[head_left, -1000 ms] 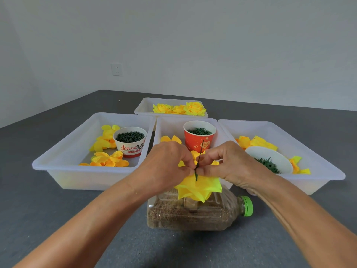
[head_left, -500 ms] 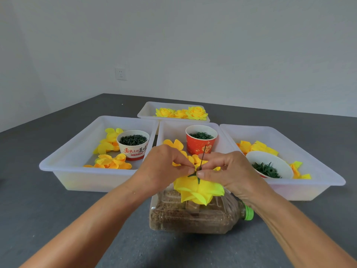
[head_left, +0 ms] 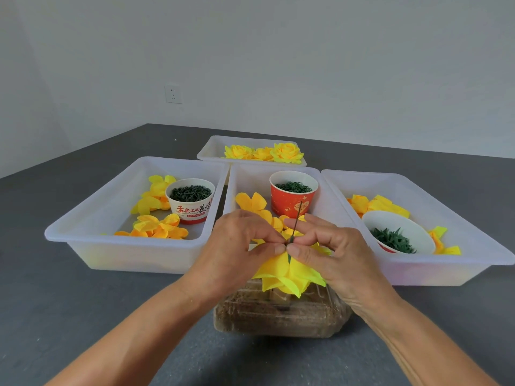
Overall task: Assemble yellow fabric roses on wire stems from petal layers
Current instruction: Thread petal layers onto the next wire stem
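Observation:
A yellow fabric rose (head_left: 289, 274) sits upside down on a thin dark wire stem (head_left: 297, 215) that points up and away from me. My left hand (head_left: 237, 246) and my right hand (head_left: 328, 252) meet at the stem just above the petals. The fingertips of both hands pinch the stem where it enters the rose. The rose hangs over a clear plastic bottle (head_left: 278, 313) that lies on its side and is filled with brown grain.
Three white trays stand behind my hands: left tray (head_left: 92, 218) with petal layers and a white cup (head_left: 191, 200) of green bits, middle tray (head_left: 250, 176) with a red cup (head_left: 292, 193), right tray (head_left: 451, 213) with a white bowl (head_left: 398, 235). Finished roses (head_left: 263, 153) lie in the far tray.
Both hands and the rose have stayed at the stem. The view has tilted, so the trays sit lower in the picture. My fingertips have closed in nearer the base of the stem.

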